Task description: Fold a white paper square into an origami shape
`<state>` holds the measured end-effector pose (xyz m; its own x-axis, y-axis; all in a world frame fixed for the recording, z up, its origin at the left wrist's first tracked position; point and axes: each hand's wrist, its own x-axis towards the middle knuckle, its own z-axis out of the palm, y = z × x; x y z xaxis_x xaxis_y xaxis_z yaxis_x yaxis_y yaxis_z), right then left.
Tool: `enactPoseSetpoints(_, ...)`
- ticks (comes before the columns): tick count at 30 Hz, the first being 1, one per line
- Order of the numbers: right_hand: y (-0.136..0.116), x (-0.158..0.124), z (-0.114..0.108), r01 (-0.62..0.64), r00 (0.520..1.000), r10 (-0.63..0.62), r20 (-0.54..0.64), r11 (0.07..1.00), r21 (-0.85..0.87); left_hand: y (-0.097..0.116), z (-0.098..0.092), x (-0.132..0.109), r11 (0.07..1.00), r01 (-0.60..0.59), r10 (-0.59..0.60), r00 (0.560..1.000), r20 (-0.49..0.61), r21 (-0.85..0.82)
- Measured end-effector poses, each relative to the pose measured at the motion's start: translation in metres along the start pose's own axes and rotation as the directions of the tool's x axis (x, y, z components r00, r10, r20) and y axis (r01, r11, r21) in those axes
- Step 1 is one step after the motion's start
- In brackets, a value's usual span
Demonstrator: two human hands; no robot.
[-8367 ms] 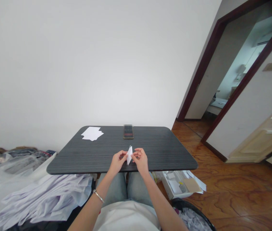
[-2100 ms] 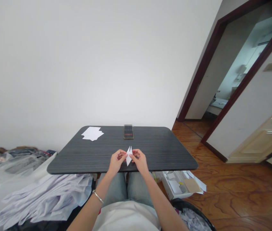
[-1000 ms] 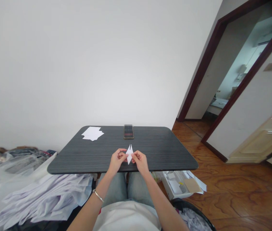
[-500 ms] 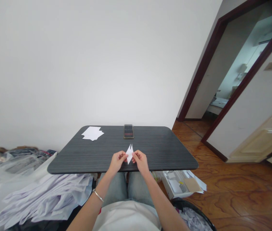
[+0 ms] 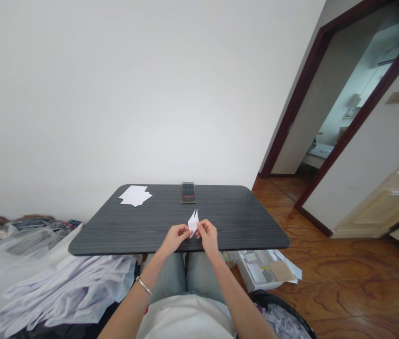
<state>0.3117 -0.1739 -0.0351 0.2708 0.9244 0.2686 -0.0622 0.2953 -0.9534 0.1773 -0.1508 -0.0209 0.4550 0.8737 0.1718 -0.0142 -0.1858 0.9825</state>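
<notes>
A small piece of folded white paper [image 5: 193,223] is held up over the front part of the dark table [image 5: 235,216], two narrow points at its top. My left hand [image 5: 175,237] pinches its lower left side between thumb and fingers. At the right edge, my right hand [image 5: 207,233] pinches it too. The fingertips hide parts of its lower half. A silver bracelet [image 5: 143,285] circles my left wrist.
White paper sheets [image 5: 135,195] lie at the table's back left. A phone-like device [image 5: 188,193] stands at the back middle. On the floor at right are a box [image 5: 261,273] of papers and a black bag [image 5: 284,320] of scraps; white cloth [image 5: 72,287] lies left.
The folded paper has turned and shifted slightly right. Its left corner is now raised, and my left hand has moved a little right and down along its edge.
</notes>
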Motion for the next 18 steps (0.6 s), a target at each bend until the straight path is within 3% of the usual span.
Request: enactPoseSetpoints(18,0.0002,0.0029,0.0002,-0.035,0.998,0.033,0.049,0.999,0.037,-0.0060,0.0005,0.0005,0.999,0.012,-0.012,1.000,-0.001,0.042)
